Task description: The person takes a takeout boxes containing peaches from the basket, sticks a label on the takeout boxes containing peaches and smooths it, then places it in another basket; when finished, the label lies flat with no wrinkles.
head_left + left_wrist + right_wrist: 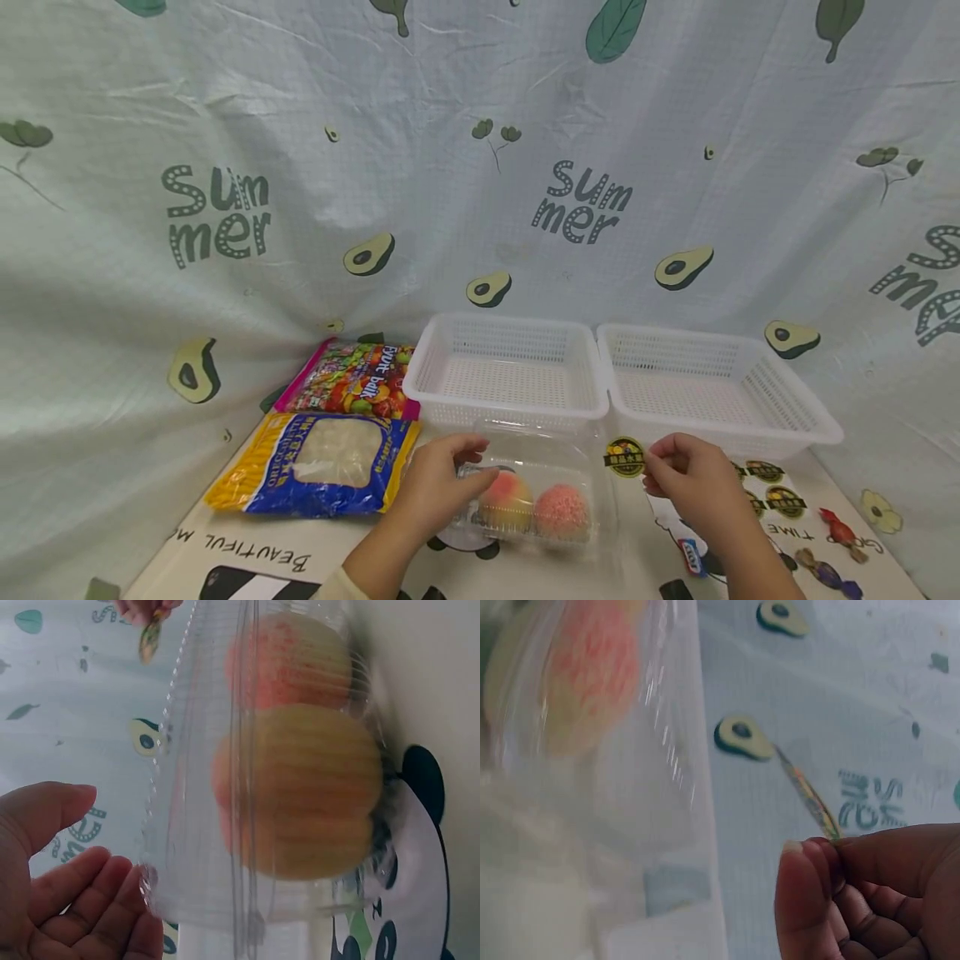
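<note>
In the head view a clear plastic clamshell box (517, 454) holds two peaches (561, 512), seen through its lid. My left hand (442, 483) is at the box's left side, thumb and fingers apart; in the left wrist view the fingertips (112, 877) lie close to the box's edge, and contact is hard to tell. My right hand (693, 479), right of the box, pinches a black and gold fruit sticker (624, 457) between thumb and fingers. The sticker (810, 799) appears nearly edge-on in the right wrist view.
Behind stand two white plastic baskets (504, 406) (720, 421). To the left lie a blue and yellow bag (330, 462) and a colourful fruit candy bag (360, 375). At right are more stickers (785, 502) on a sheet and wrapped candies (840, 529) (692, 557).
</note>
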